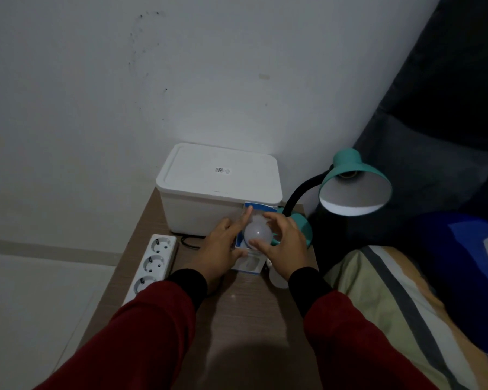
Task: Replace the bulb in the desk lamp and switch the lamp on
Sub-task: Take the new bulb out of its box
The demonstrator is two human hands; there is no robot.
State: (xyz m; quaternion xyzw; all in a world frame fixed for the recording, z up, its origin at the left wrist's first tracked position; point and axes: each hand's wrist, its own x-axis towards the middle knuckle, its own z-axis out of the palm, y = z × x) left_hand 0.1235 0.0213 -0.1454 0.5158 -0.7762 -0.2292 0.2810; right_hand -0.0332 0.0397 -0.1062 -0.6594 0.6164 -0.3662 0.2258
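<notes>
A white round bulb (257,233) sits in the open top of a blue and white bulb box (248,264) on the small brown table (237,311). My right hand (285,249) curls its thumb and fingers round the bulb. My left hand (223,249) holds the box from the left, its forefinger stretched up along the box flap. The teal desk lamp (352,184) stands at the table's right back corner on a black gooseneck, its shade tilted toward me and its socket showing no bulb. Another white bulb (278,280) lies partly hidden under my right wrist.
A white lidded storage box (217,187) stands at the back of the table against the wall. A white power strip (152,266) lies along the table's left edge. A bed with striped bedding (406,305) and a blue cushion (462,266) is at the right.
</notes>
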